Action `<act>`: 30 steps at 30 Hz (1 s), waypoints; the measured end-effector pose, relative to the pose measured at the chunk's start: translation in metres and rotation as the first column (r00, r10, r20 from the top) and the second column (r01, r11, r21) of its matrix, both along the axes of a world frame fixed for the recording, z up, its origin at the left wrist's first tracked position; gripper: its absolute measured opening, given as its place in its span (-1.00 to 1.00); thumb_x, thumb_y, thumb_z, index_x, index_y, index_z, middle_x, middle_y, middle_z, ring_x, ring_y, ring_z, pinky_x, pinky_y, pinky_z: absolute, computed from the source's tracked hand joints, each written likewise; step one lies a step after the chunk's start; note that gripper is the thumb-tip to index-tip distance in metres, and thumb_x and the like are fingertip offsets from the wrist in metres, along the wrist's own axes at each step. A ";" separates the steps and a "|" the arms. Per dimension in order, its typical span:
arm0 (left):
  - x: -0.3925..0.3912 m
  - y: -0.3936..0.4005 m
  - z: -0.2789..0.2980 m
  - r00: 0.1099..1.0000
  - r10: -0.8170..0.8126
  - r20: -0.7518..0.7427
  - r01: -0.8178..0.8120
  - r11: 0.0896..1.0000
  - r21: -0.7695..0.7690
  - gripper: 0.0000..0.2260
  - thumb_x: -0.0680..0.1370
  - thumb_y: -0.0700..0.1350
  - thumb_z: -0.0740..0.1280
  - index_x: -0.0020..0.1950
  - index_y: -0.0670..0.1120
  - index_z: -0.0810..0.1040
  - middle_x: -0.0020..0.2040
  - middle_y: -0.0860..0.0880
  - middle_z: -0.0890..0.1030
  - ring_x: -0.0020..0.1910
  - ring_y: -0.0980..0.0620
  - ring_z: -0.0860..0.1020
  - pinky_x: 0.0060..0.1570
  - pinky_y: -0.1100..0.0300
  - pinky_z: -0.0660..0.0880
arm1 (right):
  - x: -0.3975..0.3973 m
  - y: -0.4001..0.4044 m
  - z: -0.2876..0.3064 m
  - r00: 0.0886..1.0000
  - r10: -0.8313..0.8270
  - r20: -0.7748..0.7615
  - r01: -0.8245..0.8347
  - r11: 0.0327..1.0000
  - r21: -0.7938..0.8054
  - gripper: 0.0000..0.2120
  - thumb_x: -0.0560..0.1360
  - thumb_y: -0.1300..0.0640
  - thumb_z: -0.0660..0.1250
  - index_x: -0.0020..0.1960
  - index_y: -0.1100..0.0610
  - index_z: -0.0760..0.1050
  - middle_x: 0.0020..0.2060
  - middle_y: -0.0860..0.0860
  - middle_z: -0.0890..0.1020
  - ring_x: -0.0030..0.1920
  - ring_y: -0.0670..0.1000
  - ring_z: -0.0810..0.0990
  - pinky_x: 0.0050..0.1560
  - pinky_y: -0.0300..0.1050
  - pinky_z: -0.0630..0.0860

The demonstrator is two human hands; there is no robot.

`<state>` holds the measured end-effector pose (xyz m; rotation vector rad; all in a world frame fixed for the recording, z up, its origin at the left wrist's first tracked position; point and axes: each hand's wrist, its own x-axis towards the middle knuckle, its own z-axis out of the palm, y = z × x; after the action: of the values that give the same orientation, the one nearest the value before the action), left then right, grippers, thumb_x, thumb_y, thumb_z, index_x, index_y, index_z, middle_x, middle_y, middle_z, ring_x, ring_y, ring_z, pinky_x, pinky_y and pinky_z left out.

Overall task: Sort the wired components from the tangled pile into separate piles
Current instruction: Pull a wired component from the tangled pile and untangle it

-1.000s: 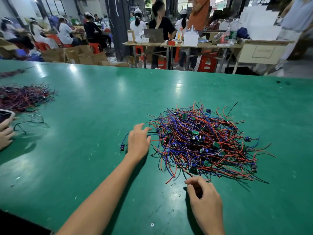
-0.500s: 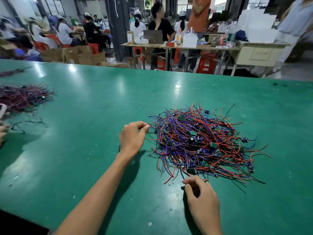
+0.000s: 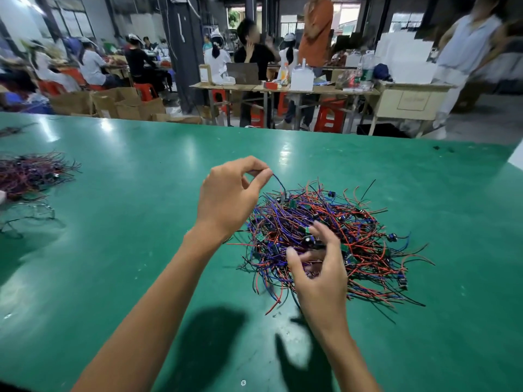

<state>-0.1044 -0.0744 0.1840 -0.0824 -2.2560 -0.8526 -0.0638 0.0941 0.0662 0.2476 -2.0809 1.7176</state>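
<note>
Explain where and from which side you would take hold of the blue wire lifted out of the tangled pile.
Pinch the blue wire near its raised free end, from above-left, as the left hand does. That end arches clear of the tangled pile; its lower end disappears among other wires.

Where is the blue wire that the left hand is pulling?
In the head view, the blue wire runs from the left hand pinch down into the far-left edge of the tangled pile.

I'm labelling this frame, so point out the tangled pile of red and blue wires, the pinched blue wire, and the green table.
tangled pile of red and blue wires (image 3: 334, 222): head view, centre
pinched blue wire (image 3: 278, 182): head view, mid-length
green table (image 3: 113, 250): head view, bare surface
</note>
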 end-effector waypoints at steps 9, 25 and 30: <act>0.008 0.007 -0.002 0.982 -0.184 0.051 0.173 0.970 0.170 -0.92 0.55 0.05 0.45 -0.08 0.07 0.70 -0.19 0.22 0.67 -0.25 0.26 0.56 -0.29 0.34 0.40 | -0.027 -0.012 0.025 0.961 0.243 0.135 -0.216 0.959 -0.184 -0.86 0.62 0.14 0.37 0.15 0.14 0.59 -0.21 0.01 0.73 -0.19 -0.10 0.67 -0.05 -0.16 0.55; 0.068 0.054 -0.128 0.783 -0.544 0.302 0.052 0.541 0.839 -0.75 0.67 -0.05 0.24 0.17 -0.09 0.68 -0.25 0.00 0.60 -0.26 0.08 0.50 -0.13 0.20 0.54 | 0.011 0.000 -0.016 0.705 0.538 0.462 -0.209 0.781 -0.589 -0.74 0.52 -0.03 0.40 -0.09 0.15 0.75 -0.41 0.04 0.63 -0.46 -0.10 0.54 -0.40 -0.30 0.49; 0.064 0.035 -0.119 0.738 -0.640 0.212 0.226 0.531 0.817 -0.74 0.63 -0.02 0.28 0.15 -0.15 0.65 0.09 -0.05 0.71 -0.11 0.01 0.60 0.00 0.06 0.58 | 0.013 -0.003 -0.015 0.796 0.423 0.433 -0.226 0.871 -0.436 -0.64 0.53 -0.07 0.40 -0.25 0.17 0.74 -0.48 0.05 0.61 -0.51 -0.15 0.47 -0.42 -0.40 0.38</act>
<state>-0.0401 -0.0392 0.0647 -0.0726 -2.1241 -2.3000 -0.0512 0.0909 0.0517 0.0300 -2.0887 2.5906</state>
